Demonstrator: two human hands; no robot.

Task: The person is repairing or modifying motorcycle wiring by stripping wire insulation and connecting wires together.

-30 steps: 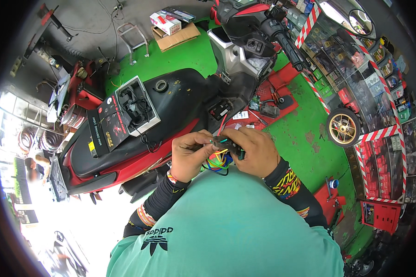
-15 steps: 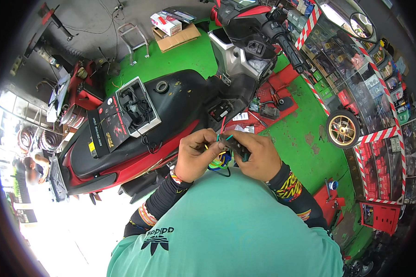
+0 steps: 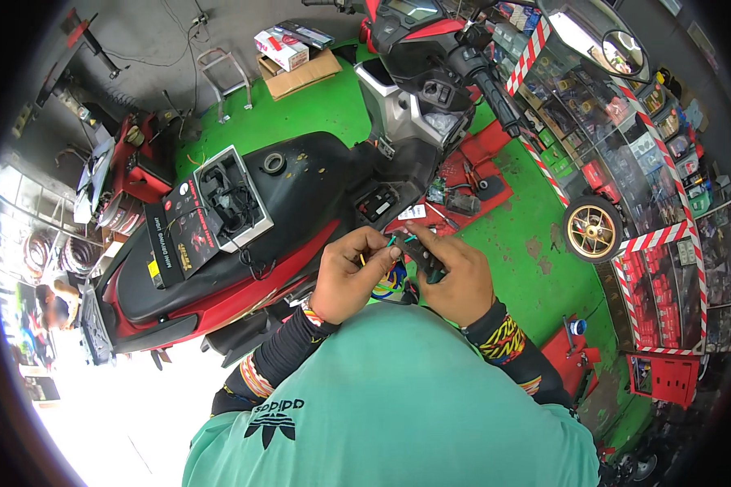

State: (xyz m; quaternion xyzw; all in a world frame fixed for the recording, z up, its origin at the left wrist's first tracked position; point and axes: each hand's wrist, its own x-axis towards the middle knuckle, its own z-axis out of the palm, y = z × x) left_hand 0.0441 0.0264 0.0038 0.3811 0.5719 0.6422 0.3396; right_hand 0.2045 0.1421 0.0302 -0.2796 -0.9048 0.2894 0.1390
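Note:
Both hands are held close together in front of my green shirt. My left hand is closed in a pinch on a thin green wire. In my right hand is a dark hand tool with grips, apparently a pair of pliers; its jaws lie beside the green wire and are too small to read clearly. A bundle of blue, yellow and green wires hangs below the fingers, partly hidden by them.
A red and black scooter stands ahead, bearing an open box of black cables and a tape roll. Beyond lies a red tray with tools. A glass display case and a gold-rimmed wheel are at right.
The red wire that stood up at my fingertips no longer shows. Both hands stay close together around the green wire, and the whole view has shifted slightly.

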